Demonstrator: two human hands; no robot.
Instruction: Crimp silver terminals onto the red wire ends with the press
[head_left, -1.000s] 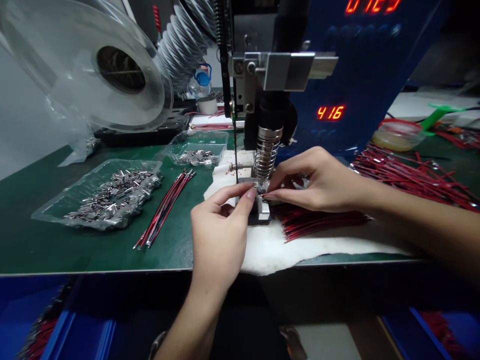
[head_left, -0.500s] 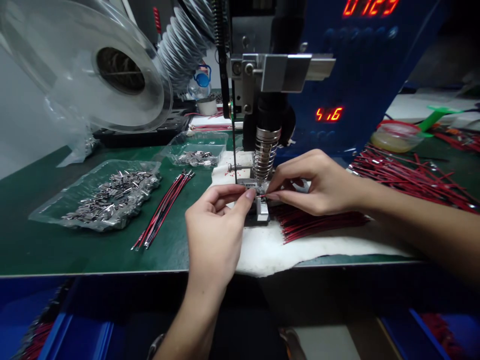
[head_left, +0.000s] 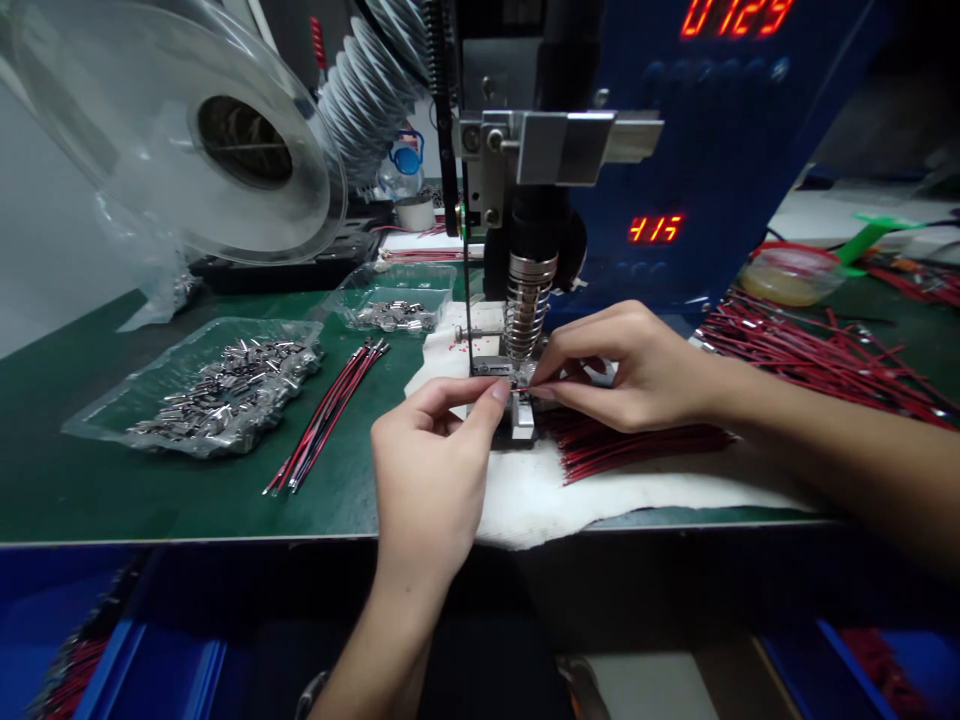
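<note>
A clear reel [head_left: 176, 140] stands over the green mat [head_left: 112, 500]; a tray [head_left: 101, 415] of metal terminals [head_left: 225, 390] lies just beside a red-and-black wire bundle [head_left: 326, 415] (not touching); a red display [head_left: 655, 229] glows behind.

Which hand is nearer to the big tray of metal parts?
Left. The left hand is right of the tray, the right hand farther right, past the fixture.

Worktop [head_left: 112, 490]: your mat is matt green, smooth.
Pad [head_left: 540, 495]: white fibrous cloth, rough, frayed at the edge.
Block [head_left: 523, 420]: bare metal, dull sheen.
Wire [head_left: 519, 388]: thin red plastic skin, smooth, in your right hand [head_left: 637, 365].
Coil [head_left: 525, 310]: shiny ribbed metal.
Bracket [head_left: 562, 147]: brushed grey metal.
Trays [head_left: 97, 420]: 2, clear glossy plastic; bright metal pieces [head_left: 225, 390] inside.
Reel [head_left: 150, 170]: clear glossy plastic.
Hose [head_left: 367, 90]: grey ribbed plastic, matt.
</note>
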